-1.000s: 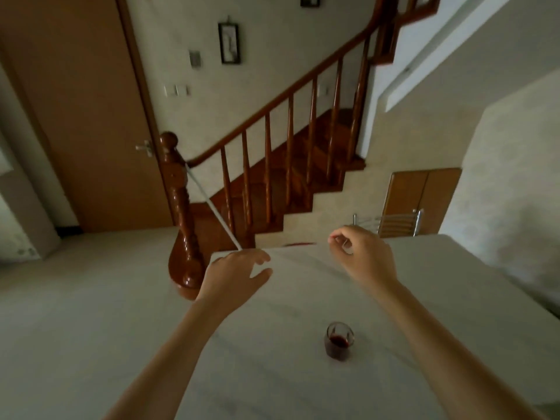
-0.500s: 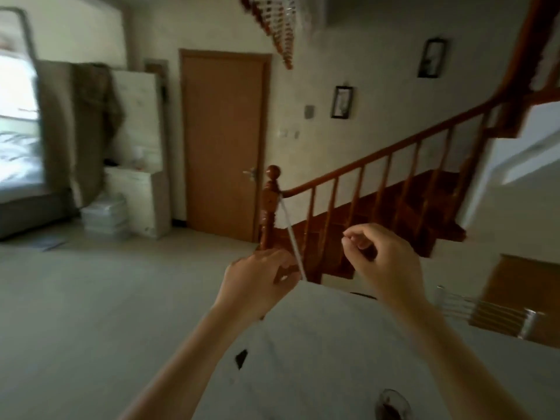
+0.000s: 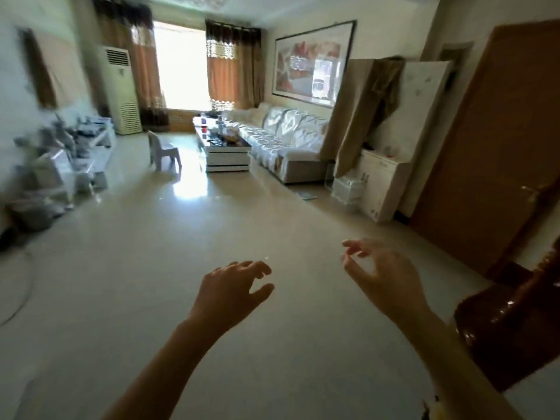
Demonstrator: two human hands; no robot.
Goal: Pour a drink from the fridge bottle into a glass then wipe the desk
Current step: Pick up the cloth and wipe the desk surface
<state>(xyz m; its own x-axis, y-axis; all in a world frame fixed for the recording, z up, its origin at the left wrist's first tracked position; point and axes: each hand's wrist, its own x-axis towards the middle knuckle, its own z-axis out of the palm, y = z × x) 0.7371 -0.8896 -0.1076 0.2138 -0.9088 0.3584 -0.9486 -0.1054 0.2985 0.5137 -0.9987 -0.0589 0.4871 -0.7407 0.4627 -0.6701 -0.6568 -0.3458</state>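
Now | I see my left hand (image 3: 233, 286) open, empty, fingers pointing ahead | right hand (image 3: 381, 274) open, empty, fingers loosely curled | both above the floor (image 3: 151, 268)

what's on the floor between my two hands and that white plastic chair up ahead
Nothing: in the head view only bare, shiny floor lies between the left hand, right hand and white chair.

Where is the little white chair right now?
In the head view, the little white chair stands on the shiny floor at upper left of centre, just left of the coffee table, in front of the bright window.
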